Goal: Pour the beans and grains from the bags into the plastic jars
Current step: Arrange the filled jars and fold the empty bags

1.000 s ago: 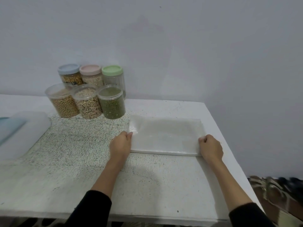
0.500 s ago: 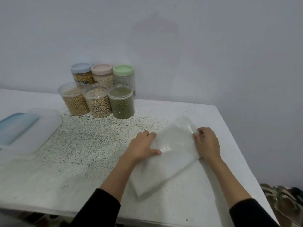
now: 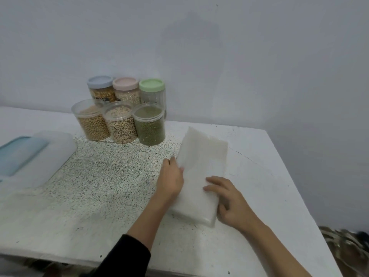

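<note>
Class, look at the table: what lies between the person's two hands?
In the head view, the white plastic bag lies flat on the white table between them: the left hand touches its left edge, the right hand rests on its near right part.

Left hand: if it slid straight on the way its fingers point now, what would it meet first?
The left hand points up the white bag's left edge toward the jars. Probably only bare table, then perhaps the lidless green-bean jar, though depth is unclear.

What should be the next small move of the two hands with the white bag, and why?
Probably lift the white bag upright by its far end. It lies flat on the table, with the left hand and right hand on it, and the green-lidded jar looks empty.
</note>
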The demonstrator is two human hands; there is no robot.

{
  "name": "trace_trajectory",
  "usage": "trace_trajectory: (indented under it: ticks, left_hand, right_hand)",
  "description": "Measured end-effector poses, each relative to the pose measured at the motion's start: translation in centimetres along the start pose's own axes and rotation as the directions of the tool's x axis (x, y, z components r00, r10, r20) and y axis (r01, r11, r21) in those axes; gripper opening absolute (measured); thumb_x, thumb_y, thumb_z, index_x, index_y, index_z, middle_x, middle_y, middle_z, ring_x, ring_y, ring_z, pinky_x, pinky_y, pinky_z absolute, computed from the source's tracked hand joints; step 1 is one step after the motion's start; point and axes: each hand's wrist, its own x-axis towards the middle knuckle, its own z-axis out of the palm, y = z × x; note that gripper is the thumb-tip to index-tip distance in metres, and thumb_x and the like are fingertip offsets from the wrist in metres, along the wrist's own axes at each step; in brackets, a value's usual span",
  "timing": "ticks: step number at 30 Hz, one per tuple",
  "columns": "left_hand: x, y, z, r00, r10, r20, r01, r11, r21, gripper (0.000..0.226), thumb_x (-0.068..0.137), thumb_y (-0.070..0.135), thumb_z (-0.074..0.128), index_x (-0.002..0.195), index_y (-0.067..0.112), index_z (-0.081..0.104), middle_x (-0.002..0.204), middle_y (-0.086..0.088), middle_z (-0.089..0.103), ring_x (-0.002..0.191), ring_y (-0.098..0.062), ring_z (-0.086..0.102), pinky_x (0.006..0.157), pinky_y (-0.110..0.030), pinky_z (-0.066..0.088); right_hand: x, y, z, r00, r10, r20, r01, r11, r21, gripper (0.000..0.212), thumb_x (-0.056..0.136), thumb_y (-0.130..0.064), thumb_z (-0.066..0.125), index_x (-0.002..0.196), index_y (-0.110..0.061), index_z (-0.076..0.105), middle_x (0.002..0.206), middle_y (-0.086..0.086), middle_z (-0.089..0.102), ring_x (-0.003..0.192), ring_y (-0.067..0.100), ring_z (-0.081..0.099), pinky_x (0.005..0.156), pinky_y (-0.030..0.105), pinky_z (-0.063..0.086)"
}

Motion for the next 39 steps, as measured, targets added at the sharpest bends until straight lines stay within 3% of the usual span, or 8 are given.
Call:
trace_trajectory:
  ticks: [3,6,13,19,25,32,35,39]
  left_hand:
    - [0.1,-1.4,-0.2,0.921,0.287,-0.265,-0.330,0.934,-0.136,0.043,0.068,-0.013,0.053,0.108,0.003,0.055,0.117,-0.011,0.046,0.111,-0.023,0.042,0.097,-0.033,0.036]
    - [0.7,-2.5,-0.3,0.859,0.506,-0.079,-0.506,0.815,-0.282,0.035,0.054,-0.004,0.039,0.072,0.008,0.067,0.082,0.003,0.062,0.083,-0.006,0.058,0.078,-0.025,0.045]
    - [2.3,-3.4,-1.7,0.896,0.265,0.357,-0.053,0.860,-0.507,0.020,0.083,0.008,0.055,0.076,0.016,0.072,0.077,0.012,0.072,0.084,-0.003,0.066,0.079,-0.011,0.047]
    - [1.8,-3.6,-2.7,0.880,0.195,0.434,0.160,0.738,-0.656,0.083,0.088,0.074,0.018,0.138,0.013,0.042,0.131,0.000,0.053,0.124,-0.012,0.049,0.110,-0.028,0.034]
    - [0.8,-0.7,-1.0,0.983,0.070,0.171,0.017,0.888,-0.459,0.033,0.095,0.035,0.054,0.103,0.005,0.064,0.089,-0.004,0.069,0.075,-0.018,0.064,0.063,-0.028,0.054]
    - [1.8,1.0,-0.3,0.986,-0.040,0.160,0.074,0.975,-0.210,0.026,0.095,0.031,0.057,0.080,0.010,0.060,0.069,0.002,0.060,0.050,-0.008,0.054,0.040,-0.016,0.037]
    - [2.0,2.0,0.0,0.989,-0.118,0.085,0.127,0.986,-0.109,0.027,0.093,0.036,0.058,0.090,0.009,0.053,0.075,0.002,0.056,0.055,-0.009,0.053,0.045,-0.019,0.035]
    - [1.6,2.7,1.5,0.962,0.138,-0.237,-0.076,0.964,0.253,0.037,0.096,0.036,0.052,0.123,0.010,0.047,0.119,-0.007,0.051,0.104,-0.021,0.049,0.082,-0.029,0.045]
  right_hand:
    - [-0.3,-0.1,0.5,0.987,-0.151,-0.058,0.139,0.975,-0.174,0.034,0.080,-0.003,0.044,0.108,-0.017,0.059,0.118,0.010,0.063,0.111,0.023,0.058,0.092,0.033,0.050]
    - [-0.7,0.3,0.5,0.983,-0.183,-0.033,0.171,0.957,-0.234,0.027,0.081,-0.010,0.048,0.102,-0.014,0.065,0.110,0.006,0.066,0.105,0.018,0.059,0.093,0.034,0.047]
    - [0.8,-0.8,0.4,0.984,0.156,-0.088,-0.168,0.974,-0.149,0.023,0.087,-0.027,0.058,0.066,-0.016,0.059,0.067,-0.008,0.057,0.063,0.010,0.053,0.062,0.024,0.037]
    - [3.1,-1.3,-0.5,0.690,0.720,-0.078,-0.592,0.623,0.511,0.052,0.088,-0.030,0.064,0.054,-0.013,0.028,0.054,0.001,0.022,0.052,0.016,0.021,0.049,0.025,0.018]
    - [4.7,-0.7,-0.5,0.556,0.821,-0.130,-0.738,0.559,0.377,0.048,0.086,-0.020,0.056,0.050,-0.020,0.024,0.049,-0.004,0.022,0.051,0.015,0.022,0.051,0.028,0.019]
    - [4.3,-1.8,0.1,0.773,0.473,-0.423,-0.585,0.789,-0.187,0.049,0.077,-0.033,0.071,0.115,-0.005,0.055,0.118,0.012,0.051,0.107,0.025,0.045,0.090,0.040,0.040]
    - [3.9,-1.4,-0.5,0.951,0.310,0.006,-0.285,0.881,-0.377,0.090,0.071,-0.065,0.062,0.142,-0.015,0.037,0.149,0.006,0.030,0.138,0.020,0.023,0.114,0.044,0.015]
    - [3.5,-0.1,-1.0,0.889,0.398,0.227,-0.290,0.873,-0.393,0.100,0.066,-0.084,0.043,0.148,-0.027,0.028,0.157,-0.008,0.017,0.145,0.009,0.009,0.117,0.038,0.004]
